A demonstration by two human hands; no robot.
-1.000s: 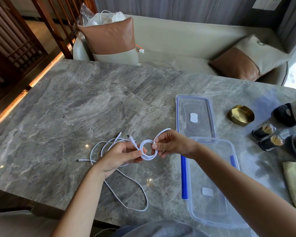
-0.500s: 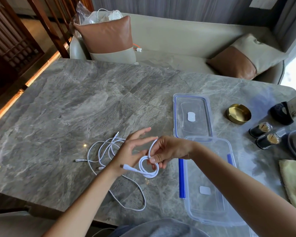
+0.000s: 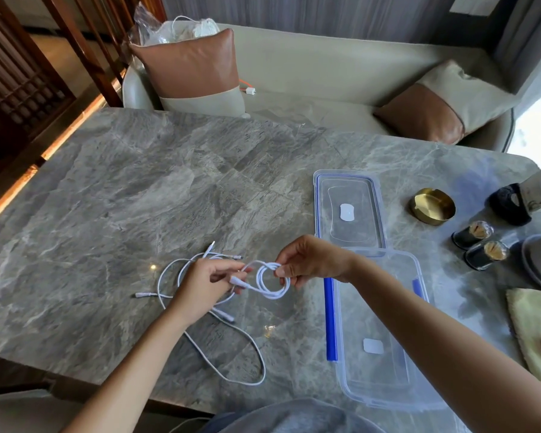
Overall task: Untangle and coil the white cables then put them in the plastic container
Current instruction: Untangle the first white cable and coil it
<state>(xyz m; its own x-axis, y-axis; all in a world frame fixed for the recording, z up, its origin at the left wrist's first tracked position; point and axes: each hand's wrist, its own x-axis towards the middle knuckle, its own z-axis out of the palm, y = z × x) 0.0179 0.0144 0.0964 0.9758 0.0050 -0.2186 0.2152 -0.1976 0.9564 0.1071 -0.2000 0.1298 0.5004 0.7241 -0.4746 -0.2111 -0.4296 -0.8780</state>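
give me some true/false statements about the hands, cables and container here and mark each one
1. The right hand pinches a small coil of white cable. True.
2. The container already has a cable in it. False: no cable lies in it.
3. The lid lies on the table just beyond the container. True.
4. The left hand rests flat on the table. False: it is raised, with the cable end in its grip beside the coil.
5. Loose cable lies on the table around the left hand. True.
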